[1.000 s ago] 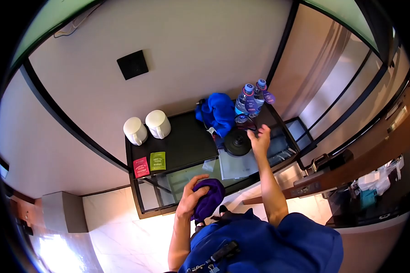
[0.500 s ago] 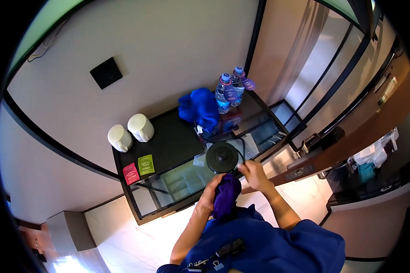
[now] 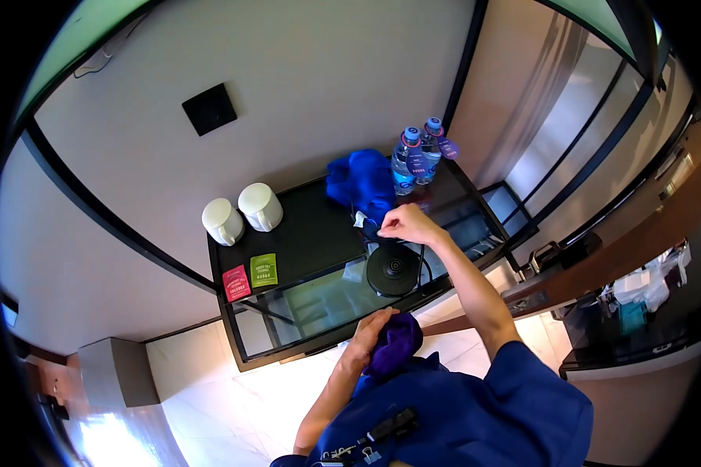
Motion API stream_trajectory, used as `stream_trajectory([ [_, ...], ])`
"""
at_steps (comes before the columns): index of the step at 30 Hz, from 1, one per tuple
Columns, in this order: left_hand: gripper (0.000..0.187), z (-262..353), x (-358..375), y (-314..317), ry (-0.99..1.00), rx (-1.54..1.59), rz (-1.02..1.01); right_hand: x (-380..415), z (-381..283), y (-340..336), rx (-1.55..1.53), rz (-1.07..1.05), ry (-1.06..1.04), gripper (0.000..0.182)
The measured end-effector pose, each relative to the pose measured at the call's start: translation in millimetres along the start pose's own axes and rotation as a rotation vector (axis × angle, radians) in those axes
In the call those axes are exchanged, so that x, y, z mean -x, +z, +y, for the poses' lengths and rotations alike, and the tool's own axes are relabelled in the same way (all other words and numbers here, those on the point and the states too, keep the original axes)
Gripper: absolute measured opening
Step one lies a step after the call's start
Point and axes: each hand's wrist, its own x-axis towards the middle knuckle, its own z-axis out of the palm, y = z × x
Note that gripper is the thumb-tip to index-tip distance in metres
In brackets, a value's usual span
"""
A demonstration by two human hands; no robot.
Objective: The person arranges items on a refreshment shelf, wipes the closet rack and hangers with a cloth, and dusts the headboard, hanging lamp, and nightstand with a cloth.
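Note:
My left hand is closed on a bunched purple cloth in front of my body. My right hand reaches over the table, its fingers pinched together at the near edge of a crumpled blue cloth. What the pinch holds, if anything, is too small to make out. A small white tag shows just left of those fingertips. Below the right hand, a round black kettle base rests on the glass part of the table, with a black cord curving along its right side.
Two white mugs stand at the table's left. Before them lie a pink sachet and a green sachet. Two water bottles stand at the back right. A wooden door edge is to the right.
My right hand has moved from the right side of the kettle base up and forward to the blue cloth. The left hand still holds the purple cloth. The view has shifted slightly.

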Motion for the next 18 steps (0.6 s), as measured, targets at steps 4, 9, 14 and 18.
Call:
stream_trajectory([
  [4,0.043,-4,-7,1,0.087,0.000,0.059,-21,2,30,0.329,-0.242,0.144,0.024],
  [9,0.055,0,-7,17,0.132,-0.288,0.051,-20,-2,35,0.328,-0.227,0.137,0.019],
  [14,0.064,7,-2,31,0.258,-0.744,0.194,-11,-48,29,0.042,-0.029,-0.065,0.021],
  [18,0.046,14,-5,42,0.325,-0.796,0.303,-6,-102,16,-0.190,0.099,-0.230,0.023],
])
